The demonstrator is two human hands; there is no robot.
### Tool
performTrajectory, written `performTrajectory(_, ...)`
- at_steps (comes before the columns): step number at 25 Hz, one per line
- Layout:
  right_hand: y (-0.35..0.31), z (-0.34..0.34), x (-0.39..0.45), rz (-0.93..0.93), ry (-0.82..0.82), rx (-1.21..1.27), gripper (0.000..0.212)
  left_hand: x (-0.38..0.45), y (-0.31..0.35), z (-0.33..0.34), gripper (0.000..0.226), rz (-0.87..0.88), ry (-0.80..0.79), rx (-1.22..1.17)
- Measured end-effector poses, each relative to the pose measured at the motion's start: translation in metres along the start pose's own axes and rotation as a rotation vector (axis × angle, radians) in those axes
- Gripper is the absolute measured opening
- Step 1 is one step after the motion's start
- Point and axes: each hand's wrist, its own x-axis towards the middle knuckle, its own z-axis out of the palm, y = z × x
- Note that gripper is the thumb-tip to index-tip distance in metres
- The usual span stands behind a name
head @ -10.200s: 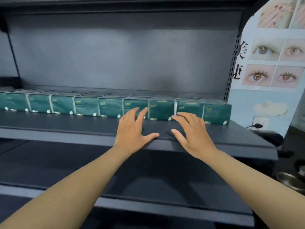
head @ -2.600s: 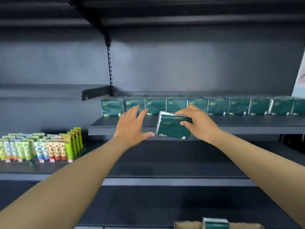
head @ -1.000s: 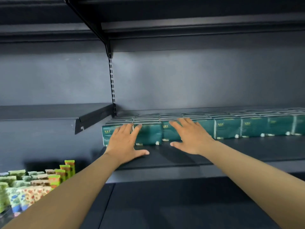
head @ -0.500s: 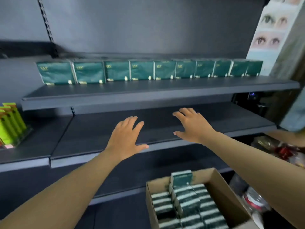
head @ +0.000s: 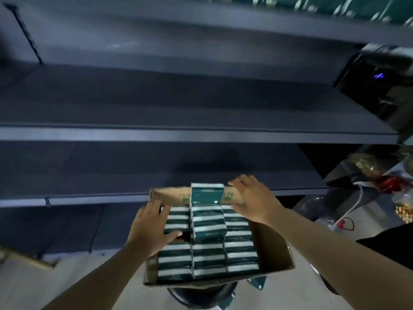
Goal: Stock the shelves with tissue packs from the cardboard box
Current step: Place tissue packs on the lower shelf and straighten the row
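Head view, looking down. Cardboard box (head: 271, 249) sits on a dark round stool (head: 201, 295) in front of dark shelves (head: 178, 135); lower shelves bare, blurred green packs at top edge (head: 335, 5). Box holds tissue packs (head: 240, 249) in three rows, green w/ white edges; one upright pack (head: 207, 194) stands taller at the far end of the middle row. Left hand (head: 149, 229) reaches into the box's left side, fingers (head: 154, 208) straight and slightly spread, resting on left-row packs, thumb out to the right. Right hand (head: 254, 200) lies over the box's far right corner, fingers together, loosely bent, just beside the upright pack; contact w/ it cannot be told. Neither hand grips anything. Clutter and a white cable (head: 352, 205) at right.
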Motion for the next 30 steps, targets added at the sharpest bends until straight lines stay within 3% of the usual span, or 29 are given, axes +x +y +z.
performTrajectory(3, 0.01, 0.071, 0.004, -0.085, -0.099, 0.045, 0.06, -0.015, 0.015, 0.059, 0.079, -0.172, -0.101, -0.036)
performTrajectory(6, 0.005, 0.138, 0.011, -0.154, -0.213, 0.131, 0.057, -0.031, 0.014, 0.101, 0.076, -0.188, -0.165, -0.028)
performTrajectory(9, -0.004, 0.181, 0.02, -0.189, -0.214, 0.192, 0.054, -0.046, 0.001, 0.123, 0.065, -0.207, -0.115, 0.015)
performTrajectory(12, -0.007, 0.199, 0.03, -0.185, -0.184, 0.226, 0.05, -0.051, -0.008, 0.131, 0.067, -0.195, -0.062, 0.04)
performTrajectory(24, -0.012, 0.227, 0.038, -0.239, 0.061, 0.24, 0.036, -0.052, -0.008, 0.134, 0.075, -0.192, -0.132, 0.084)
performTrajectory(30, -0.006, 0.198, 0.034, -0.29, 0.044, 0.226, 0.033, -0.047, 0.0, 0.114, 0.077, -0.212, -0.138, 0.023)
